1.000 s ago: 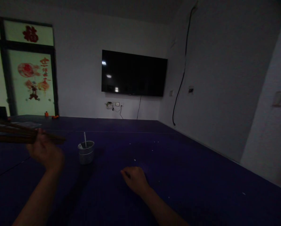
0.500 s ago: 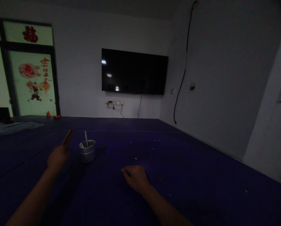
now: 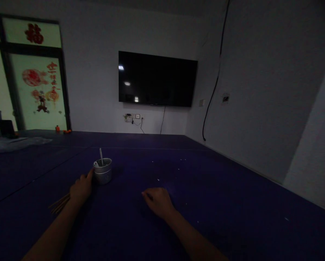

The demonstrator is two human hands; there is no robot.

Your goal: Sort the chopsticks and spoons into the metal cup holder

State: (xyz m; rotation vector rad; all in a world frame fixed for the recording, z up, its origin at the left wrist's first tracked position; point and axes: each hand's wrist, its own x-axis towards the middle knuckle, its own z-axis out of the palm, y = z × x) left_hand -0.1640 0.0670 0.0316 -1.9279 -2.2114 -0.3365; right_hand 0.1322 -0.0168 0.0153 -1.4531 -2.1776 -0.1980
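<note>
Thin wooden sticks [image 3: 60, 203] in a bundle jut out behind my left hand [image 3: 81, 187], whose fingers are closed around them. Its fingertips reach the left side of a metal cup [image 3: 103, 177], seemingly touching it near the rim. The cup stands upright on the dark purple tabletop [image 3: 140, 232], and a pale handle [image 3: 101, 155], perhaps a spoon's, pokes out of it. My right hand [image 3: 158, 203] rests on the table to the right of the cup, loosely curled, with a dark gap by the thumb and nothing visible in it.
Small white scraps [image 3: 158, 179] are scattered over the table. Crumpled clear plastic [image 3: 23, 143] and a dark object [image 3: 7, 128] lie at the far left, with small orange items [image 3: 66, 131] at the back edge. A television [image 3: 157, 79] hangs on the wall.
My left hand has moved right to the cup, and the sticks, which pointed up and forward, now trail back toward the lower left. My right hand stays where it was.
</note>
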